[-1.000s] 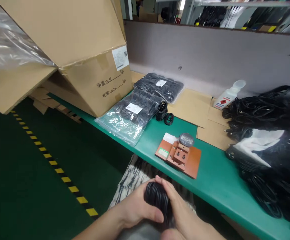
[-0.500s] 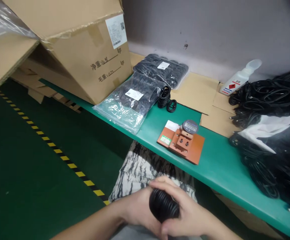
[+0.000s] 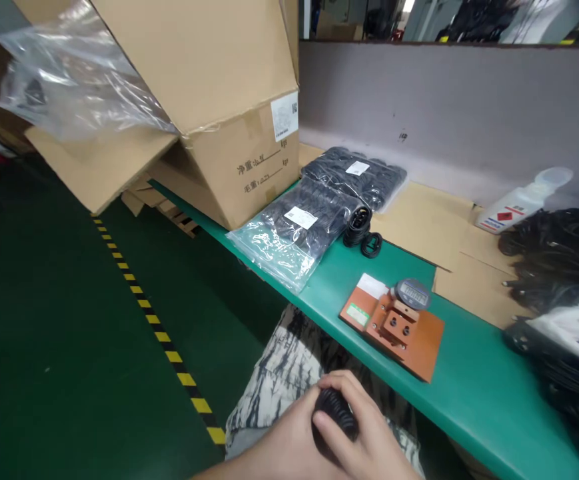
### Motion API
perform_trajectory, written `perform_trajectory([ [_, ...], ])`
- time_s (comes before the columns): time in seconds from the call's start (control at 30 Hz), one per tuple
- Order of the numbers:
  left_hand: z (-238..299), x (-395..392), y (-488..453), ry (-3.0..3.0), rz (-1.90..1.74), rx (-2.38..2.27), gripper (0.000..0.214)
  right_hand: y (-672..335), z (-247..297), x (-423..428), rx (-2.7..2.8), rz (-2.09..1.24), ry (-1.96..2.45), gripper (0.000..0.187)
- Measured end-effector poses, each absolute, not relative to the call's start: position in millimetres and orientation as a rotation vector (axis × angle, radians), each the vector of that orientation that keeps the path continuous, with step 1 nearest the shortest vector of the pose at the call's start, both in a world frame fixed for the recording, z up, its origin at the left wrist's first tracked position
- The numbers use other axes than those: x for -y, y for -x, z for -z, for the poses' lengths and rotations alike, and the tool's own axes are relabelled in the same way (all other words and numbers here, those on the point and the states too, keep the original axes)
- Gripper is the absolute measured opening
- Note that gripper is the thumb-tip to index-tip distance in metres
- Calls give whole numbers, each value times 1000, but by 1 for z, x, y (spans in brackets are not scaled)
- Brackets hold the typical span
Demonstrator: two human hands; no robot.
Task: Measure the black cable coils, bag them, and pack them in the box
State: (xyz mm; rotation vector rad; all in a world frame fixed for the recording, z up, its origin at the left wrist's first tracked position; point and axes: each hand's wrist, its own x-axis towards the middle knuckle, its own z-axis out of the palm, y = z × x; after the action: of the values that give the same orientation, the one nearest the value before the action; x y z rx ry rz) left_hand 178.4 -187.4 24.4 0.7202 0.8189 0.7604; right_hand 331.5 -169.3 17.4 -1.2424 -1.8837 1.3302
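A black coiled cable [image 3: 340, 408] is clasped between my two hands, low in the view above my lap. My left hand [image 3: 289, 437] closes around its left side, its fingers mostly hidden. From the right, my right hand [image 3: 372, 437] wraps over the coil, with the thumb lying across its near face. On the green table [image 3: 314, 293] beyond my hands sits an orange-brown measuring fixture [image 3: 424, 347] with a round digital gauge [image 3: 412, 294]. Two small black cable coils [image 3: 358, 227] lie farther back, beside a clear bag of coiled cables [image 3: 314, 207].
Another bag of coils [image 3: 384, 183] lies near the wall. A large open carton [image 3: 249, 160] stands at the left, plastic film hanging out. At the right are a white bottle [image 3: 519, 203] and a heap of black cables [image 3: 569, 247]. Yellow-black tape [image 3: 174, 357] crosses the floor.
My view has tilted up and turned left, so the table things sit lower and farther right. My right thumb has moved up onto the coil, which both hands still hold.
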Motion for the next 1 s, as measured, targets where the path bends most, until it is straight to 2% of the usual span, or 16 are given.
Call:
perform_trajectory([
  [0.17, -22, 169, -167, -512, -790, -732, 87, -325, -18, 160, 1689, -1288, 1241, 40],
  [0.27, -24, 161, -163, -264, -823, -619, 69, -324, -23, 153, 1696, -1124, 1038, 52],
  [0.37, -25, 158, -162, -124, -870, -560, 43, -320, -30, 149, 1910, -923, 920, 85],
  [0.43, -24, 158, -163, -96, -882, -583, 35, -317, -29, 148, 2057, -787, 952, 105],
  [0.47, -23, 159, -164, -99, -881, -598, 35, -316, -28, 147, 2111, -735, 977, 109],
  [0.53, -21, 161, -167, -118, -868, -608, 35, -314, -22, 147, 2165, -687, 1022, 106],
  [0.73, -14, 160, -165, -163, -798, -670, 25, -316, -7, 145, 2204, -831, 997, 74],
  [0.8, -13, 158, -163, -154, -763, -699, 25, -316, -6, 145, 2194, -903, 1017, 72],
  [0.87, -15, 157, -163, -124, -755, -725, 28, -315, -6, 146, 2179, -982, 1065, 83],
  [0.97, -17, 158, -167, -92, -809, -737, 26, -317, -6, 148, 2161, -1056, 1021, 113],
  [1.0, -18, 158, -169, -92, -828, -724, 23, -319, -6, 149, 2131, -1081, 980, 115],
])
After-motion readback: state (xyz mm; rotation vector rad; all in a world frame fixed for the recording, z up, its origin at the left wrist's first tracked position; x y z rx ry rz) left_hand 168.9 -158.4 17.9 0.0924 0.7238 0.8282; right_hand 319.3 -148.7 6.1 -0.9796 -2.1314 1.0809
